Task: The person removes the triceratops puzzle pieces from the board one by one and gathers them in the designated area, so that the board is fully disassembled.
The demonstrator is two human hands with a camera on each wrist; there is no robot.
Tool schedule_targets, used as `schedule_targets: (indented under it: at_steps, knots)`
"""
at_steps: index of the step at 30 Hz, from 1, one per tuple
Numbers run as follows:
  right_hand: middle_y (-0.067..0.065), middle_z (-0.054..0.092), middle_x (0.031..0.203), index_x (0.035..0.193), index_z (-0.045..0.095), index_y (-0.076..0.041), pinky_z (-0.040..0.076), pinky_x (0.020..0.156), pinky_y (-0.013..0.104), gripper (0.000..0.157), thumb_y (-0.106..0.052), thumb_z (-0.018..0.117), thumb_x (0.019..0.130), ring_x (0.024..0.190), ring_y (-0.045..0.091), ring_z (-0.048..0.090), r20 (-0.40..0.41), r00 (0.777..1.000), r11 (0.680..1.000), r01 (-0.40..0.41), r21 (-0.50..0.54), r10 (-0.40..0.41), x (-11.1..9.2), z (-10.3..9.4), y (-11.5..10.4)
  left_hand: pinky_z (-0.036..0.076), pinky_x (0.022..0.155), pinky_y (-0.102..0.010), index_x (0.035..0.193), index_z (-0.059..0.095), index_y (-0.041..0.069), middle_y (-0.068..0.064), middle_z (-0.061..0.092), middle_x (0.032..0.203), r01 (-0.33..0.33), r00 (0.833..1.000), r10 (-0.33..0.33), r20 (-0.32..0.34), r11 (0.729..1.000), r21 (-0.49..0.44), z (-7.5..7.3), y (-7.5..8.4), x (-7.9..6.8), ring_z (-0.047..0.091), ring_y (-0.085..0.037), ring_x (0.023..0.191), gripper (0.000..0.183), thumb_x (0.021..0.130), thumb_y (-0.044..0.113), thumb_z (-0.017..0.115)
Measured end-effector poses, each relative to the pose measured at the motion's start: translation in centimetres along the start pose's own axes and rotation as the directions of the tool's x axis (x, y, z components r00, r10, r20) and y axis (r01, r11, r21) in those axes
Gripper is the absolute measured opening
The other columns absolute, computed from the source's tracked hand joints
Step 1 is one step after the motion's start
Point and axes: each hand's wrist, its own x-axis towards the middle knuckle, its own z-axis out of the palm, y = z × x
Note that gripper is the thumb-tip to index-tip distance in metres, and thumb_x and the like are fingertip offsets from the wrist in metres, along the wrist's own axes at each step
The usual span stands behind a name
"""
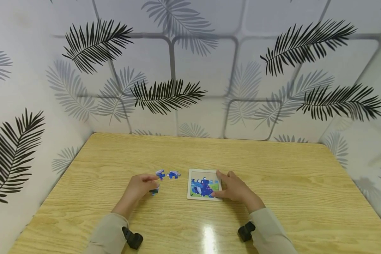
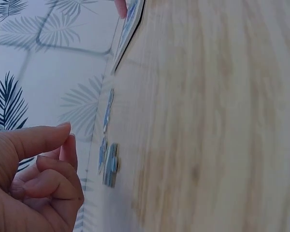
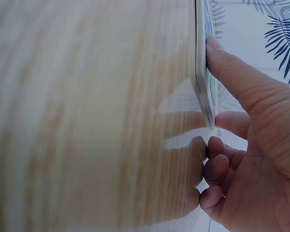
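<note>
In the head view my right hand [image 1: 236, 187] grips the right side of a white-framed jigsaw tray [image 1: 188, 185]. Its thumb lies over the picture, and the index finger is at the far right corner. Part of a blue elephant-like picture [image 1: 203, 188] fills the tray's lower area; bare backing shows above it. My left hand [image 1: 141, 187] hovers beside loose puzzle pieces, thumb and index slightly apart with nothing visible between them. The nearest piece [image 1: 154, 191] is partly hidden by this hand. Two blue-and-lilac pieces, one on the left [image 1: 160, 174] and one on the right [image 1: 173, 174], lie just beyond the fingertips.
Everything lies on a wood-grain table [image 1: 273, 169], which meets a leaf-patterned wall [image 1: 206, 116] at the back. Dark wrist cameras, left [image 1: 133, 239] and right [image 1: 246, 231], sit at the sleeves. Light glares off the tabletop near the front.
</note>
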Motion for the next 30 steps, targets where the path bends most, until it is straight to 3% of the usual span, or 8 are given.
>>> schedule_targets:
  at_steps: [3, 8, 15, 21, 30]
  knots:
    - [0.009, 0.043, 0.097, 0.148, 0.032, -0.009, 0.035, 0.067, 0.034, 0.088, -0.041, 0.075, 0.078, 0.079, 0.021, 0.042, 0.0, 1.0, 1.0, 0.001, 0.003, -0.001, -0.1, -0.1, 0.1, 0.051, 0.079, -0.034, 0.111, 0.067, -0.002, -0.015, 0.065, 0.108, -0.008, 1.0, 0.008, 0.013, 1.0, -0.019, 0.8, 0.5, 0.2, 0.061, -0.02, 0.089, 0.026, 0.086, 0.004, 0.066]
    - [0.009, 0.042, 0.096, 0.147, 0.032, -0.008, 0.033, 0.065, 0.033, 0.088, -0.04, 0.075, 0.078, 0.077, 0.021, 0.041, -0.001, 1.0, 1.0, 0.006, 0.016, -0.006, -0.2, -0.2, 0.2, 0.043, 0.06, -0.027, 0.11, 0.068, 0.0, -0.01, 0.064, 0.097, -0.012, 0.999, 0.013, 0.035, 0.999, -0.049, 2.7, 1.4, 0.5, 0.049, -0.012, 0.069, 0.026, 0.084, 0.003, 0.068]
    - [0.008, 0.041, 0.095, 0.148, 0.032, -0.008, 0.033, 0.065, 0.032, 0.087, -0.04, 0.075, 0.079, 0.078, 0.02, 0.04, 0.0, 1.0, 1.0, 0.011, 0.021, -0.011, -0.1, -0.1, 0.2, 0.042, 0.061, -0.024, 0.106, 0.07, -0.001, -0.008, 0.066, 0.095, -0.041, 0.997, 0.047, 0.065, 0.995, -0.088, 5.6, 2.6, 0.9, 0.051, -0.012, 0.074, 0.025, 0.081, 0.002, 0.071]
    - [0.008, 0.041, 0.095, 0.148, 0.033, -0.01, 0.034, 0.065, 0.033, 0.087, -0.042, 0.075, 0.078, 0.077, 0.02, 0.041, 0.0, 1.0, 1.0, 0.002, 0.009, -0.002, 0.0, 0.0, 0.1, 0.034, 0.052, -0.023, 0.109, 0.07, 0.004, -0.001, 0.06, 0.082, -0.004, 0.993, 0.017, 0.117, 0.994, -0.111, 7.1, 3.6, 1.2, 0.041, -0.01, 0.059, 0.026, 0.083, 0.006, 0.071]
    - [0.008, 0.043, 0.096, 0.148, 0.033, -0.013, 0.037, 0.067, 0.033, 0.088, -0.043, 0.075, 0.077, 0.08, 0.021, 0.044, 0.001, 1.0, 0.999, -0.028, -0.016, 0.028, 0.1, 0.1, 0.2, 0.047, 0.062, -0.024, 0.108, 0.069, 0.0, -0.004, 0.065, 0.083, 0.025, 0.99, -0.002, 0.14, 0.986, -0.166, 9.0, 3.6, 2.0, 0.053, -0.013, 0.068, 0.025, 0.082, 0.0, 0.07]
